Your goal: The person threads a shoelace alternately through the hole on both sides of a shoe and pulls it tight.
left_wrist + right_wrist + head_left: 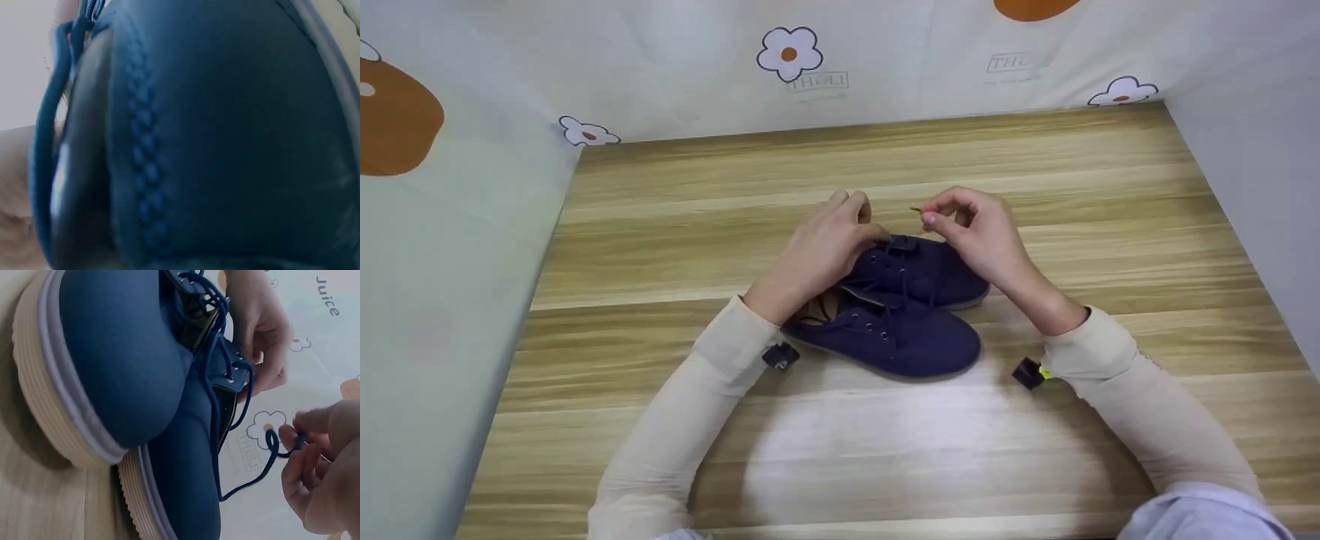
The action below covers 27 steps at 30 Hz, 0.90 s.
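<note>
Two navy lace-up shoes lie side by side on the table, toes to the right: a near shoe [926, 341] and a far shoe [956, 277]. My left hand [825, 244] grips the far shoe at its lacing flap, thumb and fingers bent at the edge. Above that shoe, my right hand [986, 232] pinches a shoelace [250, 485] between thumb and fingertips. In the right wrist view the lace loops up from the far shoe to my right fingers [298, 481]. Dark shoe upper [225, 124] fills the left wrist view, a loose lace [42, 152] hanging beside it.
The wood-grain table [660, 232] is bordered by pale flower-printed sheeting [690, 75] at the back and left, and a plain pale side [1252, 150] at the right. Small black wrist cameras [781, 355] hang near the cuffs.
</note>
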Each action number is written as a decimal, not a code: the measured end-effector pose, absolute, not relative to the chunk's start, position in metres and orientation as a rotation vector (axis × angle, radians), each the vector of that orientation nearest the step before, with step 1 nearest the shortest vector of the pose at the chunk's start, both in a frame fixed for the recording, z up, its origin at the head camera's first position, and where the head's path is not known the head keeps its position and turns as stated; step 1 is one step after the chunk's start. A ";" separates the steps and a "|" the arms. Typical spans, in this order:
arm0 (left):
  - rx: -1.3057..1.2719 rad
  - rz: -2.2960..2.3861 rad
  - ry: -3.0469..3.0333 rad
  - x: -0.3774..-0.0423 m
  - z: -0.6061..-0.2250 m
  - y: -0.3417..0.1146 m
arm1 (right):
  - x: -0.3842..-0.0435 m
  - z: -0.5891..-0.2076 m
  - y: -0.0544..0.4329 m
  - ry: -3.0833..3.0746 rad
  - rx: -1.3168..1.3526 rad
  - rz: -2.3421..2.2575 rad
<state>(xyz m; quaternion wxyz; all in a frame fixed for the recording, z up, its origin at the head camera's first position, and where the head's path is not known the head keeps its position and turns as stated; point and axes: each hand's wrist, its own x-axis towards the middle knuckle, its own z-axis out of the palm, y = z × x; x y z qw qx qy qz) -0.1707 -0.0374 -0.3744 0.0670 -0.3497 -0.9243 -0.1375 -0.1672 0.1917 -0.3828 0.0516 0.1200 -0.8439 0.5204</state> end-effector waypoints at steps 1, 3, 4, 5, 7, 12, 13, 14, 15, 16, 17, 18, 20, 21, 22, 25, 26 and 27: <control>-1.066 -0.415 -2.778 -0.171 -0.375 -0.037 | -0.168 -0.383 0.191 -2.580 0.379 1.544; -1.073 -0.412 -2.766 -0.172 -0.375 -0.037 | -0.171 -0.385 0.190 -2.610 0.424 1.458; -1.072 -0.407 -2.761 -0.173 -0.375 -0.037 | -0.172 -0.385 0.189 -2.627 0.450 1.412; -1.069 -0.408 -2.758 -0.173 -0.375 -0.037 | -0.173 -0.386 0.188 -2.642 0.478 1.361; -1.059 -0.416 -2.758 -0.174 -0.376 -0.036 | -0.175 -0.388 0.186 -2.666 0.522 1.287; -1.027 -0.453 -2.800 -0.174 -0.375 -0.036 | -0.184 -0.391 0.181 -2.680 0.589 1.266; -1.023 -0.455 -2.808 -0.174 -0.375 -0.036 | -0.185 -0.392 0.180 -2.682 0.603 1.268; -1.019 -0.458 -2.815 -0.173 -0.375 -0.036 | -0.187 -0.392 0.180 -2.687 0.619 1.270; -1.018 -0.465 -2.817 -0.173 -0.375 -0.036 | -0.188 -0.393 0.179 -2.690 0.639 1.273; -1.019 -0.473 -2.816 -0.173 -0.375 -0.036 | -0.190 -0.393 0.178 -2.694 0.660 1.275; -1.021 -0.480 -2.811 -0.173 -0.375 -0.036 | -0.191 -0.394 0.178 -2.701 0.679 1.274; -1.022 -0.489 -2.806 -0.174 -0.376 -0.036 | -0.192 -0.394 0.178 -2.707 0.694 1.280; -1.025 -0.506 -2.796 -0.174 -0.377 -0.036 | -0.193 -0.395 0.178 -2.714 0.721 1.295; -1.027 -0.514 -2.793 -0.174 -0.377 -0.036 | -0.193 -0.396 0.178 -2.715 0.729 1.305; -1.026 -0.521 -2.792 -0.174 -0.377 -0.036 | -0.193 -0.396 0.178 -2.717 0.731 1.315; -1.020 -0.536 -2.796 -0.174 -0.377 -0.036 | -0.193 -0.395 0.177 -2.719 0.743 1.334; -1.017 -0.539 -2.798 -0.174 -0.377 -0.036 | -0.193 -0.394 0.177 -2.720 0.748 1.333; -1.015 -0.542 -2.799 -0.174 -0.377 -0.036 | -0.192 -0.394 0.176 -2.721 0.755 1.329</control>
